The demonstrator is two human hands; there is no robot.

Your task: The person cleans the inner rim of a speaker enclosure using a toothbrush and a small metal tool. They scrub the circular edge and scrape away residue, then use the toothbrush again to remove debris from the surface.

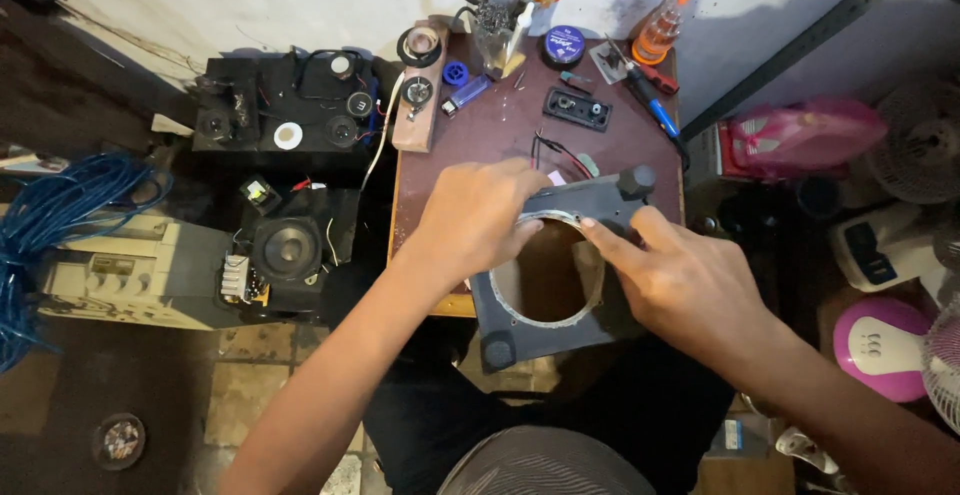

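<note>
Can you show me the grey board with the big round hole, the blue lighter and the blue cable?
Grey board with round hole (520,327): head view, lower left face.
Blue lighter (467,94): head view, its body.
Blue coiled cable (50,210): head view, its loops.

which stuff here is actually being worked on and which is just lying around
In hand:
- grey panel with round hole
- left hand on the hole's rim
- right hand on the hole's rim

Lying about:
- screwdrivers
- lighter
- small black plate
- loose speaker
- blue cable

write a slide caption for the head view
Both hands, left hand and right hand, grip a grey panel with a round cutout over a cluttered brown workbench.
</note>
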